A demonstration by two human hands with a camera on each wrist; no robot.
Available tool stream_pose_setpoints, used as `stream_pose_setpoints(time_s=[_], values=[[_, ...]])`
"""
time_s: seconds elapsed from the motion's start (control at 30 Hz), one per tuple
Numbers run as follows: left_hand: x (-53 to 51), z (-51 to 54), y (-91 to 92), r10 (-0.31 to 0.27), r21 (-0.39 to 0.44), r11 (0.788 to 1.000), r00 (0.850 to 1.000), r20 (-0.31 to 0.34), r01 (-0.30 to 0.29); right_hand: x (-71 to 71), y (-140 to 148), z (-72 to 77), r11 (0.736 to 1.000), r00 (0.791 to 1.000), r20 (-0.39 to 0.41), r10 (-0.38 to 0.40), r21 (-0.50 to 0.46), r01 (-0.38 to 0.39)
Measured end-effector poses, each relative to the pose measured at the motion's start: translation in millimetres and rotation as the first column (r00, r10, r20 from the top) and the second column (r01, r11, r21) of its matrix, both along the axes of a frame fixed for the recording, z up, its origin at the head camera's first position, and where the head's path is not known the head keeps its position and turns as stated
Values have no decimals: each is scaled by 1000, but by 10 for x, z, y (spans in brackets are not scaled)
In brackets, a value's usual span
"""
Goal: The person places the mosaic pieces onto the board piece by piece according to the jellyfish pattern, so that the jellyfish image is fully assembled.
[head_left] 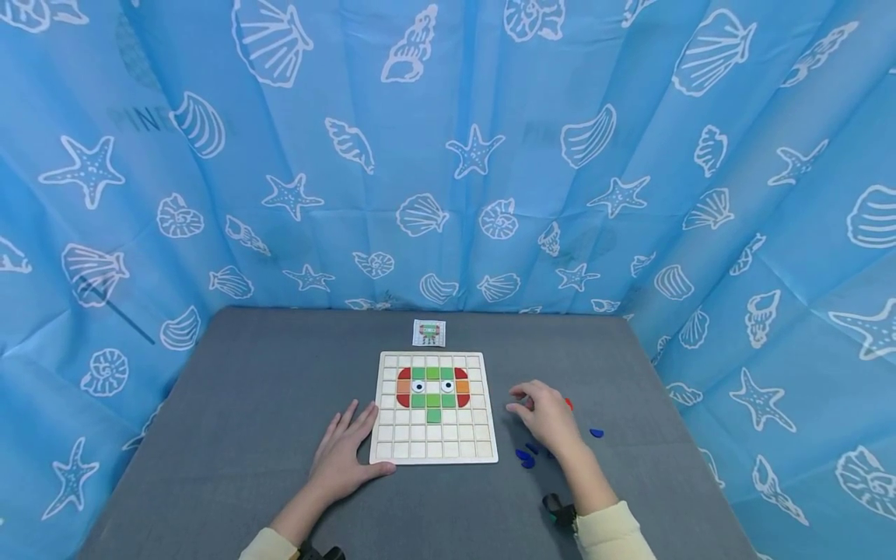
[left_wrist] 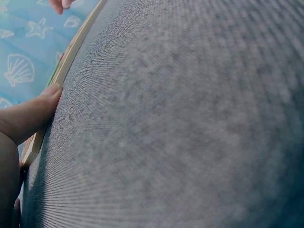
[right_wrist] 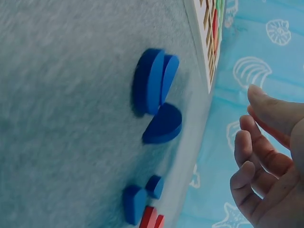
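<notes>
Touching the board (head_left: pixel 455 449) at lower centre with spread left hand (head_left: pixel 343 459). Hovering with right hand (head_left: pixel 549 416), thumb and fingertips parted, near blue pieces (head_left: pixel 523 454) right of centre.

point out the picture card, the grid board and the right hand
Picture card (head_left: pixel 429 333): head view, middle of its printed face.
Grid board (head_left: pixel 434 449): head view, a bare square in its bottom row.
Right hand (head_left: pixel 550 418): head view, the back of it.

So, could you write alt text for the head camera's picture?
A person's left hand touches a gridded board bearing a tile face; the right hand hovers beside it near blue pieces. A small picture card lies beyond the board.
</notes>
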State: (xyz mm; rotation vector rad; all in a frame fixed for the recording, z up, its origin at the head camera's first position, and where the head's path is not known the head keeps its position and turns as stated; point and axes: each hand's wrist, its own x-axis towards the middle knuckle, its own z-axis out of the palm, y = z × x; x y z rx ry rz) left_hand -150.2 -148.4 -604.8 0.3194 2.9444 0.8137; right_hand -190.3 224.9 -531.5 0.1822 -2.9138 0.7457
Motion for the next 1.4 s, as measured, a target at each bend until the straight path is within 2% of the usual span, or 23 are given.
stream_pose_setpoints(time_s=[0.43, 0.8, 1.03, 1.23, 1.4], values=[[-11, -36, -4, -1, -6, 1000, 1000, -2, 1, -1, 311, -45, 994, 994, 1, -113, 2, 113], [-5, 2, -2, -2, 2, 1000, 1000, -4, 2, -18, 629, -96, 966, 960, 115, -256, 61, 250], [-3, 8, -4, -7, -1, 1000, 1000, -11, 7, -51, 699, -168, 966, 946, 198, -258, 83, 246], [5, 16, -9, -7, 12, 1000, 1000, -7, 7, -93, 725, -216, 965, 944, 202, -261, 41, 258], [9, 11, -10, -8, 10, 1000, 1000, -6, 8, -102, 737, -214, 958, 930, 231, -284, 29, 286]])
